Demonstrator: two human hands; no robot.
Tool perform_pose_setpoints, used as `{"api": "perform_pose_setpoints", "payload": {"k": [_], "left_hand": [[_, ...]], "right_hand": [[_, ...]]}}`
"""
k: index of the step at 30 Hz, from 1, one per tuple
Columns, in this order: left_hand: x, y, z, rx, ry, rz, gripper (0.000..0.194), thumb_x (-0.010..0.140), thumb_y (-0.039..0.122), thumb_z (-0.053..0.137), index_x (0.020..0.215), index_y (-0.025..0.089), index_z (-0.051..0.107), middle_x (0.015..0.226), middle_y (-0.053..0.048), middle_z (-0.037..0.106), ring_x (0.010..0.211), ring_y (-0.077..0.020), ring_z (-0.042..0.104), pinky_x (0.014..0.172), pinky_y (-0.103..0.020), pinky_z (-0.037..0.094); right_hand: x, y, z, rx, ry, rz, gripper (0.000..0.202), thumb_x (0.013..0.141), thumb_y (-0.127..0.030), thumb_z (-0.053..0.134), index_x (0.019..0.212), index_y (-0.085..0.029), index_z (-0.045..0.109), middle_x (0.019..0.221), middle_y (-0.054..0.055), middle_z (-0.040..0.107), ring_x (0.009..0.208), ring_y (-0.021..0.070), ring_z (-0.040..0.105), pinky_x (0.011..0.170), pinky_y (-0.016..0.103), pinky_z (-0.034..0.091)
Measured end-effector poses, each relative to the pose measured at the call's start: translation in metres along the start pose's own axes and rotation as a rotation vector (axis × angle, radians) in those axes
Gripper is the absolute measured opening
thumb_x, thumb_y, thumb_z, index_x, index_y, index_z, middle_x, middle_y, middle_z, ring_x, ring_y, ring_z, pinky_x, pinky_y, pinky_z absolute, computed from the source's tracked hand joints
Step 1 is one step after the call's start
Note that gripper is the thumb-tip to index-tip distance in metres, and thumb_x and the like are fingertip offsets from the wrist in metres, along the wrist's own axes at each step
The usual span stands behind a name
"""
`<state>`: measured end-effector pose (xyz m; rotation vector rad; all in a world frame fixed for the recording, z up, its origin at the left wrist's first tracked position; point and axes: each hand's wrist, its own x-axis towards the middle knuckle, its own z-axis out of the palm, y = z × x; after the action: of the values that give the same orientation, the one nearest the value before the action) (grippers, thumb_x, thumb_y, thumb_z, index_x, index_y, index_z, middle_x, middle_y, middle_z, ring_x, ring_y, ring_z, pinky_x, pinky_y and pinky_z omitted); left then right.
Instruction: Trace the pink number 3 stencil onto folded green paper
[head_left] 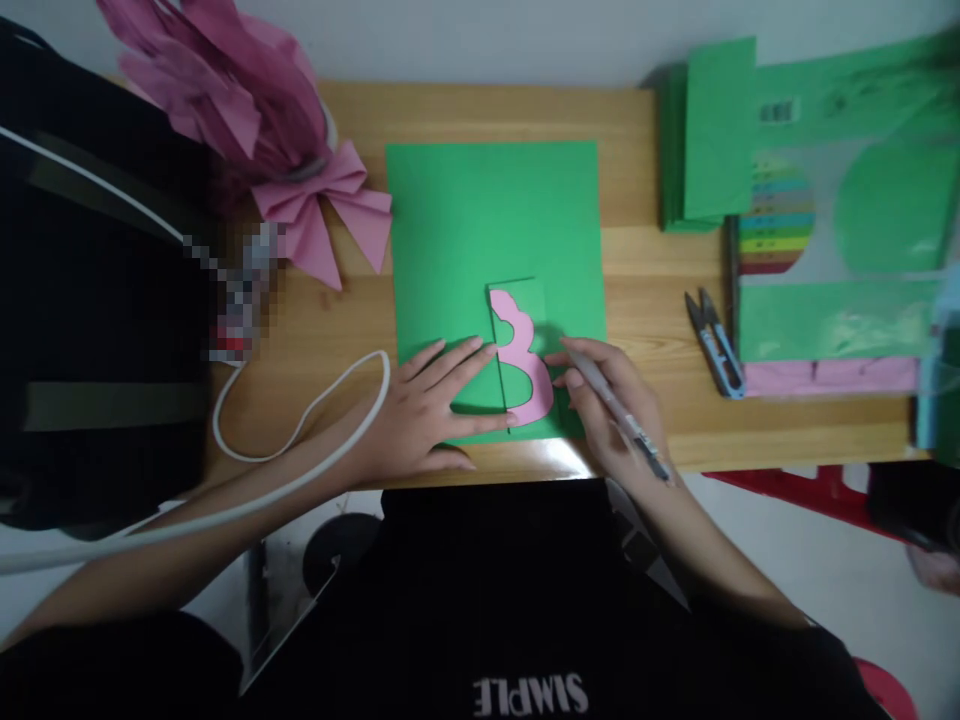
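A green sheet of paper (pixel 465 220) lies flat on the wooden table. On its lower part rests a pink curvy-edged cutout (pixel 534 385), with dark lines drawn around it on the green. My left hand (pixel 427 405) lies with its fingers spread, fingertips touching the cutout's left edge and the sheet. A pen (pixel 615 405) is held in my right hand (pixel 619 400), just right of the cutout; its tip is near the cutout's right side, and I cannot tell if it touches the paper.
Blue-handled snips (pixel 716 345) lie right of the sheet, beside a packet of coloured paper (pixel 832 320) and folded green pieces (pixel 709 140). A pink paper bouquet (pixel 247 100) stands at the back left. A white cable (pixel 300 485) crosses my left forearm.
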<state>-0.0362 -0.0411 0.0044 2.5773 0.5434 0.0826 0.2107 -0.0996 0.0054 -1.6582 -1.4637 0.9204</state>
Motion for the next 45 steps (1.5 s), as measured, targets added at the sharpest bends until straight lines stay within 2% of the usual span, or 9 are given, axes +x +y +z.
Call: {"api": "perform_pose_setpoints", "payload": {"k": [7,14,18,21,32,35,38,41,45], "left_hand": [[0.000,0.023,0.003,-0.128,0.099,-0.198,0.048,0.093,0.036,0.061,0.138,0.023,0.053,0.155,-0.019,0.036,0.146,-0.0353,0.030,0.115,-0.058,0.027],[0.025,0.047,0.000,-0.915,0.395,-0.674,0.050,0.086,0.029,0.057,0.135,0.019,0.052,0.143,-0.013,0.054,0.136,-0.0264,0.046,0.113,-0.048,0.035],[0.035,0.046,-0.003,-1.388,0.545,-0.797,0.053,0.074,0.029,0.066,0.125,0.018,0.057,0.137,-0.013,0.060,0.132,-0.0281,0.051,0.112,-0.046,0.035],[0.039,0.047,-0.007,-1.527,0.619,-0.864,0.057,0.068,0.027,0.071,0.123,0.015,0.057,0.134,-0.014,0.063,0.133,-0.0281,0.051,0.114,-0.043,0.032],[0.052,0.045,-0.011,-1.553,0.536,-0.894,0.041,0.085,0.017,0.054,0.125,0.012,0.056,0.132,-0.017,0.064,0.126,-0.0241,0.058,0.113,-0.045,0.037],[0.059,0.040,-0.011,-1.528,0.507,-0.908,0.035,0.085,0.018,0.057,0.120,0.012,0.061,0.125,-0.016,0.068,0.112,-0.0218,0.066,0.101,-0.039,0.048],[0.070,0.034,-0.012,-1.483,0.419,-0.925,0.027,0.079,0.012,0.064,0.106,0.012,0.067,0.100,-0.011,0.074,0.086,-0.0168,0.071,0.081,-0.032,0.055],[0.084,0.029,-0.012,-1.427,0.338,-0.926,0.019,0.077,0.008,0.067,0.096,0.010,0.067,0.075,-0.004,0.070,0.064,-0.0117,0.066,0.065,-0.027,0.055],[0.097,0.025,-0.009,-1.327,0.335,-0.920,0.028,0.074,0.002,0.069,0.099,0.011,0.061,0.066,0.001,0.066,0.054,-0.0092,0.061,0.055,-0.022,0.053]], "right_hand": [[0.007,-0.002,-0.001,-0.009,-0.038,0.016,0.027,0.093,-0.033,0.052,0.117,-0.025,0.058,0.100,0.003,0.075,0.083,0.0163,0.071,0.075,0.034,0.057],[0.014,-0.008,0.002,-0.024,-0.043,-0.004,0.027,0.090,-0.031,0.051,0.115,-0.023,0.057,0.099,0.005,0.075,0.083,0.0190,0.071,0.073,0.034,0.056],[0.016,-0.010,0.003,0.028,-0.065,0.004,0.028,0.090,-0.033,0.052,0.115,-0.022,0.056,0.097,0.006,0.074,0.082,0.0184,0.071,0.070,0.032,0.055],[0.016,-0.007,0.005,0.074,-0.059,0.016,0.030,0.088,-0.033,0.053,0.115,-0.022,0.055,0.096,0.006,0.073,0.079,0.0180,0.070,0.066,0.030,0.054],[0.012,0.005,0.009,0.194,0.085,-0.021,0.035,0.086,-0.035,0.057,0.118,-0.024,0.050,0.099,0.007,0.068,0.085,0.0190,0.068,0.071,0.037,0.058],[0.011,0.008,0.009,0.218,0.089,-0.025,0.037,0.086,-0.035,0.057,0.121,-0.025,0.049,0.101,0.007,0.067,0.089,0.0197,0.068,0.074,0.038,0.058],[0.011,0.012,0.009,0.258,0.083,-0.016,0.037,0.086,-0.033,0.057,0.120,-0.025,0.049,0.103,0.007,0.067,0.092,0.0201,0.068,0.077,0.039,0.058],[0.012,0.014,0.009,0.290,0.081,-0.022,0.035,0.086,-0.030,0.057,0.119,-0.025,0.050,0.103,0.007,0.067,0.094,0.0195,0.068,0.079,0.038,0.057],[0.012,0.015,0.007,0.279,0.126,-0.042,0.032,0.086,-0.030,0.056,0.117,-0.025,0.050,0.101,0.007,0.067,0.091,0.0185,0.068,0.077,0.036,0.057]]}}
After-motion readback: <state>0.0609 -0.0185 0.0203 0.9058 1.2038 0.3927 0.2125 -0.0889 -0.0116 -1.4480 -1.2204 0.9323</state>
